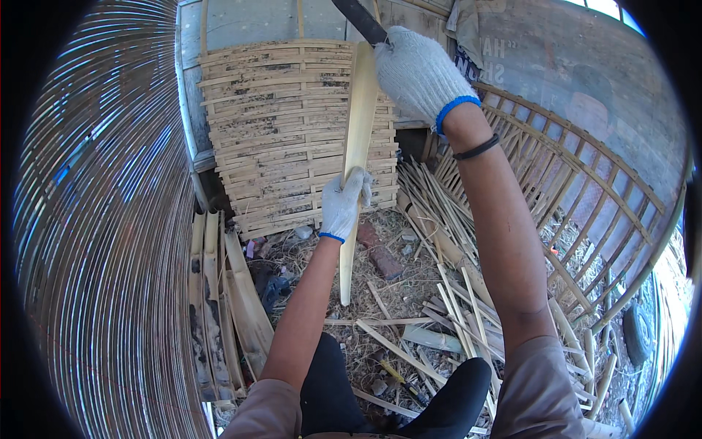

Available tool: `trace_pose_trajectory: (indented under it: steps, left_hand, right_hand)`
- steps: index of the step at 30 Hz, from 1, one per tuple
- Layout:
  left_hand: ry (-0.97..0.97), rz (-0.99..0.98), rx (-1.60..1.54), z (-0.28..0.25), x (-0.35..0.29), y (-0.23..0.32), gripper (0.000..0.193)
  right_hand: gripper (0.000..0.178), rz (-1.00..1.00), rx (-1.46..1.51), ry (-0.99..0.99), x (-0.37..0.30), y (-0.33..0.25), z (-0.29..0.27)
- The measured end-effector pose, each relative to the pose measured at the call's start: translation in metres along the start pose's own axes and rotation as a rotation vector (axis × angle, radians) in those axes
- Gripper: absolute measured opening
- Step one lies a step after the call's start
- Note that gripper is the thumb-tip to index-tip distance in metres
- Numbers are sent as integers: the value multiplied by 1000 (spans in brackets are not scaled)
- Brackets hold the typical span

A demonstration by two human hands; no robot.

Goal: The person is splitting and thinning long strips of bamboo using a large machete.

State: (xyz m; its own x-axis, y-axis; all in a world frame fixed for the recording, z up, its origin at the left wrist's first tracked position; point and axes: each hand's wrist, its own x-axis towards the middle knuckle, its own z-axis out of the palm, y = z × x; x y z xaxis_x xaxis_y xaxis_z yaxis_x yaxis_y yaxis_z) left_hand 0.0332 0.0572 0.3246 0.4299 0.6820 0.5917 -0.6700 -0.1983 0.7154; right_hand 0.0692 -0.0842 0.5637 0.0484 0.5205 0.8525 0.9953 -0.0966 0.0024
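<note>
My left hand (pixel 342 205), in a white knit glove with a blue cuff, is closed around a long pale split bamboo piece (pixel 360 110). The piece stands nearly upright, its narrower lower end hanging below the hand. Raised beside its upper end, my right hand (pixel 425 75) wears a matching glove and grips a machete (pixel 360 20). The dark blade points up and left, out of view at the top edge, and the handle is hidden in the fist. Whether the blade touches the bamboo I cannot tell.
A woven bamboo panel (pixel 278 139) leans on the wall ahead. Thick split bamboo lengths (pixel 212 293) stand at the left, beside a slatted screen (pixel 110 241). A curved bamboo frame (pixel 578 168) fills the right. Bamboo strips (pixel 461 314), a brick-red block (pixel 379 252) and straw litter the ground.
</note>
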Motion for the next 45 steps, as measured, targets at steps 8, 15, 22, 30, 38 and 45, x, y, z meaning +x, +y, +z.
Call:
trace_pose_trajectory:
  steps: [8, 15, 22, 30, 38, 45]
  left_hand:
    - [25, -6, 39, 5, -2, 1, 39]
    - [13, 194, 140, -19, -10, -11, 45]
    - [139, 239, -211, -17, 2, 25, 64]
    - [-154, 143, 948, -38, -40, 8, 57]
    - [-6, 247, 1099, 0, -26, 21, 51]
    - [-36, 199, 1234, -88, -56, -114, 45]
  right_hand:
    - [31, -10, -34, 73, -1, 17, 17]
    - [27, -9, -54, 32, -6, 4, 5]
    - [29, -64, -113, 62, -1, 11, 7]
    - [32, -124, -80, 170, -7, 41, 14]
    - [38, -41, -26, 236, 8, 4, -82]
    - [40, 16, -79, -151, 3, 48, -2]
